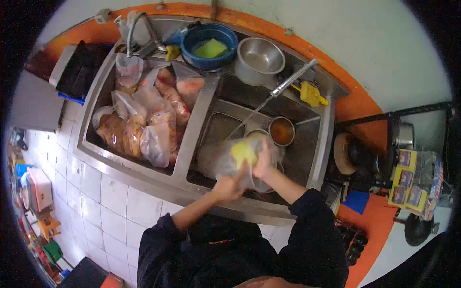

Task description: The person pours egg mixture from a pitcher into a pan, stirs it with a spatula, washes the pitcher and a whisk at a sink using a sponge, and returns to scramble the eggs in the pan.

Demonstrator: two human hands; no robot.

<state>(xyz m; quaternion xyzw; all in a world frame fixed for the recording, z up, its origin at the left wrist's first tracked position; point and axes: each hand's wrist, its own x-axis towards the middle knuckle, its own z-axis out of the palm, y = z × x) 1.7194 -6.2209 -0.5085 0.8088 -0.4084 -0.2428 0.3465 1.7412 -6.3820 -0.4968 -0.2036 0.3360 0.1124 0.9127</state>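
Two dark sleeves cross the sink basin's six-o'clock rim. Left hand and right hand touch translucent plastic around one yellow piece, grips blurred. Room opens toward three o'clock; one bowl sits at one, one pot at twelve.

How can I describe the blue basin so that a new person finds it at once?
Look at the big metal sink with two compartments. Along its back edge, near the top of the divider, is a round blue basin, just left of a silver metal pot. Unlike that pot, it is blue and has a bright green sponge inside.
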